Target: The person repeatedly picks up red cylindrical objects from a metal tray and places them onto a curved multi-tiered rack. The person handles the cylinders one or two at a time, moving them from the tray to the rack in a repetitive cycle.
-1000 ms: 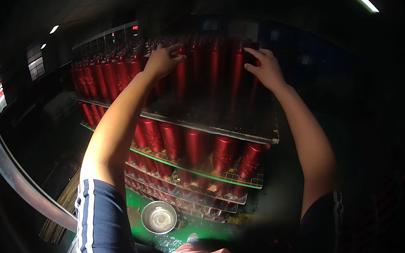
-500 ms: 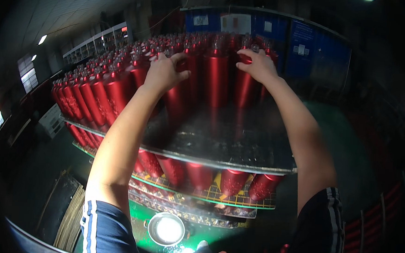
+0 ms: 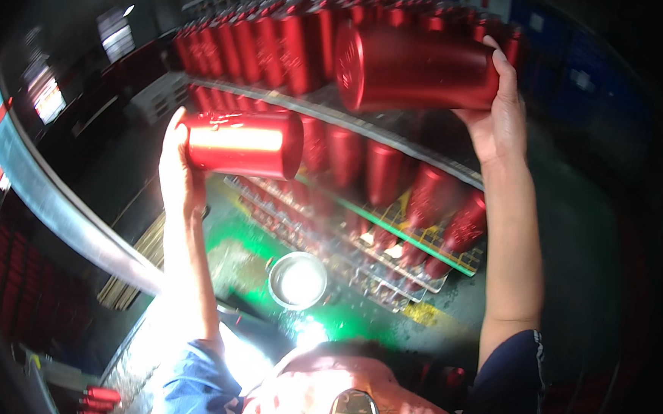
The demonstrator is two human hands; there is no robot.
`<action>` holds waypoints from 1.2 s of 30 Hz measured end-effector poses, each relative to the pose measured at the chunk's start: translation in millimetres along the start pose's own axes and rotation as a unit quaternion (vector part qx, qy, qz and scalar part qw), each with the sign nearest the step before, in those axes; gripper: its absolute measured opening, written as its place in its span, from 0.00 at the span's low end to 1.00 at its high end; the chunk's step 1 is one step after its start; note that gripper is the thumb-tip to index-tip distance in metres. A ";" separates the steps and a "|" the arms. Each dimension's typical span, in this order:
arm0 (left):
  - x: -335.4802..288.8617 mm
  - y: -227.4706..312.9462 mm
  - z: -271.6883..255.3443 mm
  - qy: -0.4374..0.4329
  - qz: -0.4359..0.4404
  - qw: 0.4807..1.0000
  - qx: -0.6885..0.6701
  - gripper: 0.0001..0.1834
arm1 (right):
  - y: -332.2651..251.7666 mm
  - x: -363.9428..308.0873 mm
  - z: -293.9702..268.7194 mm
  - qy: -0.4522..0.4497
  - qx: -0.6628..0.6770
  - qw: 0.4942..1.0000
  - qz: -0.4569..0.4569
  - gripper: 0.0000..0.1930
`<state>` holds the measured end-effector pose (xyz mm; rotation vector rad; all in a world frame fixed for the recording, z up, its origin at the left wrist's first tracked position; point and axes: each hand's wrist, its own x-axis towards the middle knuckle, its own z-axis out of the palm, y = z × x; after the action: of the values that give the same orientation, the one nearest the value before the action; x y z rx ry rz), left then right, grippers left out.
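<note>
My left hand [image 3: 175,159] is closed around the narrow end of a glossy red bottle [image 3: 244,145]. That bottle lies sideways in the air, its flat base toward the right, with bright glare along its side. Higher up, my right hand [image 3: 505,115] grips a second red bottle [image 3: 419,70] near its top end, its base turned left. The two bottles are apart, and both necks are hidden by my fingers. Behind them, many similar red bottles [image 3: 299,49] stand upright in rows on the top shelf [image 3: 426,150] of a rack.
Lower rack tiers [image 3: 391,227] carry more red bottles. A round metal pot [image 3: 273,281] sits on the wet green floor. Curving along the left is a pale blue and metal edge [image 3: 62,206], near stacked boards [image 3: 132,271]. Blue panels [image 3: 575,70] stand at the back right.
Both hands, previously reaching with bent fingers over bottles at the shelf's front, now each hold a bottle off the shelf, tilted sideways. The view has turned down and left.
</note>
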<state>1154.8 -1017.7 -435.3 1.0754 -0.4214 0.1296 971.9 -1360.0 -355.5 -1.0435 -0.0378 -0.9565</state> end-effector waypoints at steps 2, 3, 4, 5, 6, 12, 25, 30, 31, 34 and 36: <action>-15.7 -18.8 -49.1 0.091 -0.108 0.982 -0.122 0.21 | 39.2 -29.0 39.5 0.000 0.096 0.987 0.129 0.22; -18.6 -50.4 -108.0 -0.025 -0.139 0.979 -0.145 0.25 | 65.2 -45.0 51.9 -0.029 0.158 0.971 0.177 0.24; -26.7 -80.5 -150.3 0.051 -0.238 0.939 -0.242 0.28 | 100.3 -57.6 63.1 -0.047 0.209 0.938 0.273 0.24; -33.6 -101.5 -167.8 0.093 -0.269 0.913 -0.291 0.30 | 127.5 -76.2 78.6 -0.083 0.259 0.911 0.310 0.24; -44.0 -126.6 -181.9 0.134 -0.297 0.887 -0.327 0.31 | 156.5 -94.6 92.5 -0.114 0.302 0.879 0.350 0.25; -63.9 -312.5 -263.7 0.221 -0.405 0.776 -0.429 0.36 | 350.9 -142.1 90.7 0.073 0.332 0.758 0.557 0.27; -40.0 -346.3 -256.6 0.139 -0.478 0.634 -0.591 0.44 | 481.8 -169.1 57.6 0.095 0.342 0.717 0.601 0.28; -56.3 -325.0 -247.6 0.131 -0.475 0.651 -0.577 0.43 | 450.4 -191.3 39.2 0.047 0.499 0.641 0.581 0.36; -66.4 -321.5 -239.9 0.125 -0.469 0.641 -0.595 0.43 | 446.9 -198.6 23.5 0.029 0.520 0.626 0.579 0.35; -113.8 -299.9 -237.2 0.112 -0.476 0.701 -0.519 0.42 | 417.2 -236.5 -26.1 0.034 0.577 0.579 0.575 0.33; -164.8 -277.4 -216.4 0.178 -0.483 0.773 -0.372 0.38 | 390.8 -270.5 -83.7 -0.002 0.568 0.607 0.556 0.34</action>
<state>1147.3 -944.4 -816.7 0.3444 0.4492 -0.7037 1040.2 -1185.8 -800.3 0.2632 0.0102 0.3354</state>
